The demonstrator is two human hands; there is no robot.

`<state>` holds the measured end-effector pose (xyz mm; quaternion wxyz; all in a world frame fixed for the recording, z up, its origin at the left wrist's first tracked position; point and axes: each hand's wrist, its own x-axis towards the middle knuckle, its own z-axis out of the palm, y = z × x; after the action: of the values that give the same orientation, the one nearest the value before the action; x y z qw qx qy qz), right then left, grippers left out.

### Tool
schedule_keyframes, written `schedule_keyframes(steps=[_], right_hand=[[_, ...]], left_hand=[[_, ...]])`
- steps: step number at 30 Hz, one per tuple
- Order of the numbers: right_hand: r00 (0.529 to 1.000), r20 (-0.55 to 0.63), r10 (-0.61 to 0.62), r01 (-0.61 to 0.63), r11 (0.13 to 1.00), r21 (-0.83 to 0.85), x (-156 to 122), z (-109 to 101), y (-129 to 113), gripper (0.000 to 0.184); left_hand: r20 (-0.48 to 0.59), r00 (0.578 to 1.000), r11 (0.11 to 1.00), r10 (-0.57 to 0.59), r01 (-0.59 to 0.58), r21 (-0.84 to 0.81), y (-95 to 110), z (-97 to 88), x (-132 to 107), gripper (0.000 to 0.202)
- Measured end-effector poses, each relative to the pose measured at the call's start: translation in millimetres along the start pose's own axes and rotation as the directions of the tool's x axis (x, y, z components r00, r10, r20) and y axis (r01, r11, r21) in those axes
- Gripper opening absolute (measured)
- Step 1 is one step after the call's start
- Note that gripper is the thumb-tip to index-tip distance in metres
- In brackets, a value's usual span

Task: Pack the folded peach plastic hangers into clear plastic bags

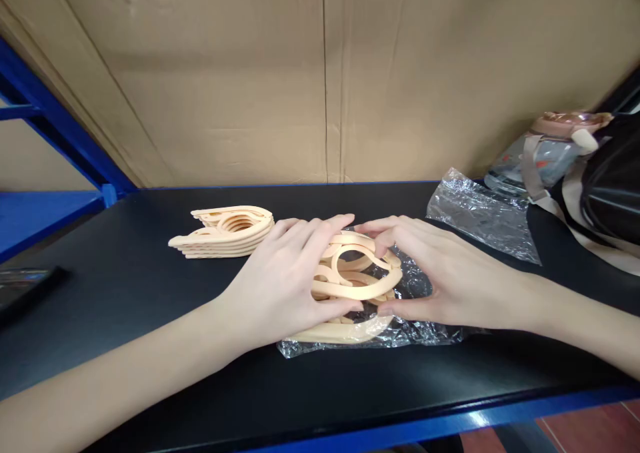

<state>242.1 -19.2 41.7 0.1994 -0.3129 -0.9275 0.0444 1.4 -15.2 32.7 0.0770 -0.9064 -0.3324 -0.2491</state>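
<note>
Both hands are at a beige plastic folding hanger (pixel 357 287) at the middle of the black table. My left hand (pixel 285 276) grips its left side, fingers over the far edge and thumb at the near side. From the right, my right hand (pixel 440 273) closes round its rounded end, thumb low and fingers on top. More beige hanger parts show under it, partly inside a clear plastic bag (pixel 415 333); how many is hidden. Left of my left hand lies a neat stack of the same hangers (pixel 225 233).
A second clear plastic bag (pixel 480 219) lies crumpled at the back right. Behind it are a clear water bottle (pixel 545 153) with a strap and a black bag (pixel 615 179). A dark flat object (pixel 30 286) sits at the left edge. Cardboard (pixel 240 79) stands behind the table.
</note>
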Motion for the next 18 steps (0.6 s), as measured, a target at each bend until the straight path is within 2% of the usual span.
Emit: schedule_keyframes(steps=[4,8,11,15,18], right_hand=[[1.0,-0.002,-0.024,0.024,0.999,-0.025,2.2,6.1,-0.4,0.037],[0.994,0.054,0.097,-0.104,0.986,0.133,2.8,7.2,-2.1,0.046],[0.985,0.081,0.152,-0.166,0.963,0.211,1.4,7.9,-3.5,0.046],[0.978,0.121,0.167,-0.2,0.91,0.363,-2.6,7.2,-2.3,0.043],[0.984,0.1,0.15,-0.179,0.891,0.417,-5.7,4.7,2.9,0.043]], left_hand=[[-0.018,0.999,0.999,0.029,-0.029,-0.028,6.0,2.9,0.1,0.083],[0.001,1.0,0.998,0.016,-0.016,-0.059,7.3,5.1,-2.5,0.08],[0.01,1.0,0.996,0.012,-0.011,-0.091,6.4,5.4,-4.5,0.075],[0.06,0.998,0.987,-0.025,0.034,-0.155,3.9,1.3,-7.0,0.068],[0.121,0.991,0.973,-0.064,0.089,-0.214,-0.1,-3.4,-7.2,0.06]])
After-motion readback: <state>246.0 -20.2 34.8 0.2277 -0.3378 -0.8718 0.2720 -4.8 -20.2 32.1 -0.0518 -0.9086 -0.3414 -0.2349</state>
